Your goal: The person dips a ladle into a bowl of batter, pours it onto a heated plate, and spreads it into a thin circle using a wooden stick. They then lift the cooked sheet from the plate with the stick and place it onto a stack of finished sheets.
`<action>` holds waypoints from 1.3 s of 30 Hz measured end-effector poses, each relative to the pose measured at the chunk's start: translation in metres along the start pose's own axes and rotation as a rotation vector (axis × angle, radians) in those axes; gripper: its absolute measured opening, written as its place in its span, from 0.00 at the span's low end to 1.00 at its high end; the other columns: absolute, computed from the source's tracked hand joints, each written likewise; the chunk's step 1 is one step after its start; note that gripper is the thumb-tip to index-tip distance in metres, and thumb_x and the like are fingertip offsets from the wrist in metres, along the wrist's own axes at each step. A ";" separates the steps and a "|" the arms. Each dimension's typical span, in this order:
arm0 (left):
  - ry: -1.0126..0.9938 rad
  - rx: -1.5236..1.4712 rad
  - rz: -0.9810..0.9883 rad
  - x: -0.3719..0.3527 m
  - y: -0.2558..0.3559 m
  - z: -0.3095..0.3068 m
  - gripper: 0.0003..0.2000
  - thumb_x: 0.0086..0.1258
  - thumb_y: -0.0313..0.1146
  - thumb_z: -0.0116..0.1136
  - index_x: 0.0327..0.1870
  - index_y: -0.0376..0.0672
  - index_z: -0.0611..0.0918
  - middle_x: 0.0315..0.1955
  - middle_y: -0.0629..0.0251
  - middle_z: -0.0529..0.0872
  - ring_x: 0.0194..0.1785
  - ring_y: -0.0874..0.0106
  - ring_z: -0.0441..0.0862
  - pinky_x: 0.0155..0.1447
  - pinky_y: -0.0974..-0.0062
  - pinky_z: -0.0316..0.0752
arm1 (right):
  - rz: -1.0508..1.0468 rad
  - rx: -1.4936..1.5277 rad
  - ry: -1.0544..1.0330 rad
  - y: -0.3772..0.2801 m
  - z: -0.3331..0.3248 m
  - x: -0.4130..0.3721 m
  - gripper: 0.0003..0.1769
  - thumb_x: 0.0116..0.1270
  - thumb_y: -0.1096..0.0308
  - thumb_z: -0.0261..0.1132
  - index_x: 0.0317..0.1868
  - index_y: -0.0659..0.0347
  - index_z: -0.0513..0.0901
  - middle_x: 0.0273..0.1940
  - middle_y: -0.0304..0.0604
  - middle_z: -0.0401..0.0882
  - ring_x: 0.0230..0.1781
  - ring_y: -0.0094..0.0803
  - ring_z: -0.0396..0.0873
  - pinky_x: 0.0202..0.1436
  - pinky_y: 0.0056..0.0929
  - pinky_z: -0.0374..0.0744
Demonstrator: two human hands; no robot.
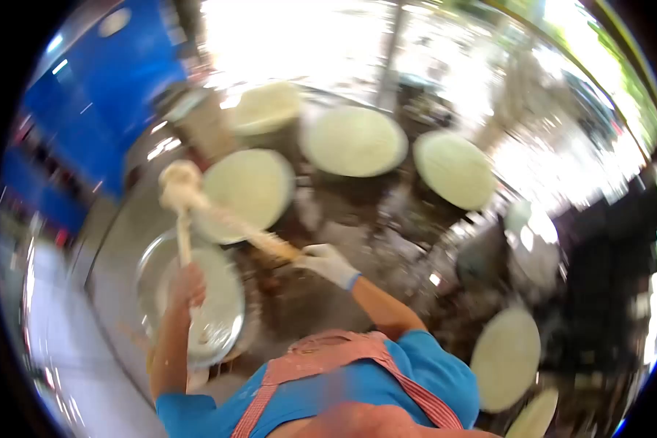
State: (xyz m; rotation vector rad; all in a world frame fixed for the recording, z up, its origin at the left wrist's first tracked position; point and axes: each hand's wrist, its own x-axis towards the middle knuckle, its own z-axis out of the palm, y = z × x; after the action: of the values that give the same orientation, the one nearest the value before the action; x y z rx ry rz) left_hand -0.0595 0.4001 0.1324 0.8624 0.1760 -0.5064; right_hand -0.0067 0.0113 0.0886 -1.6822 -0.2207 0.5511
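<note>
My left hand (188,286) is bare and wrapped round a pale wooden stick (184,237), held upright over a wide metal bowl (147,263) with whitish contents. My right hand (330,264) wears a white glove and grips a longer wooden stick (270,244) that slants up to the left. Both sticks meet at a pale, lumpy, dough-like mass (179,182) at their far ends, blurred by motion. Behind the mass lies a large pale-green round (248,191), its near edge overlapping the bowl's rim in this view.
More pale-green rounds stand in an arc ahead, including one in the middle (354,142) and one to the right (454,169). Two others lie near my right side, the larger one (506,358) upright in view. A blue panel (102,87) is at the far left. The floor (343,212) looks dark and shiny.
</note>
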 end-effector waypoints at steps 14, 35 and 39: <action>-0.389 -0.639 -1.278 0.385 -0.325 0.422 0.08 0.73 0.33 0.42 0.40 0.37 0.71 0.15 0.73 0.62 0.14 0.80 0.60 0.15 0.81 0.59 | 0.629 -0.305 1.151 0.172 -0.265 -0.423 0.23 0.59 0.45 0.64 0.36 0.60 0.83 0.29 0.51 0.81 0.30 0.41 0.80 0.35 0.35 0.75; -1.157 1.694 0.663 0.623 -0.617 0.737 0.29 0.64 0.45 0.51 0.68 0.57 0.62 0.46 0.56 0.80 0.45 0.58 0.81 0.49 0.66 0.76 | 0.081 0.657 2.284 0.145 -0.440 -0.374 0.09 0.60 0.65 0.65 0.39 0.59 0.83 0.16 0.31 0.68 0.10 0.20 0.64 0.13 0.24 0.62; -1.061 1.608 0.715 0.622 -0.610 0.759 0.30 0.62 0.29 0.46 0.68 0.60 0.62 0.38 0.54 0.81 0.39 0.56 0.81 0.44 0.60 0.76 | 1.063 -0.565 1.898 0.223 -0.484 -0.362 0.14 0.61 0.56 0.61 0.38 0.57 0.84 0.28 0.51 0.82 0.26 0.45 0.81 0.29 0.38 0.77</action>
State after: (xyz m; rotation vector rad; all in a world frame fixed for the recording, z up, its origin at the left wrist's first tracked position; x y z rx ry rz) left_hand 0.1394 -0.7288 -0.0096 1.9173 -1.6796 -0.2780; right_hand -0.1260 -0.6158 0.0033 -2.0503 2.0838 -0.6267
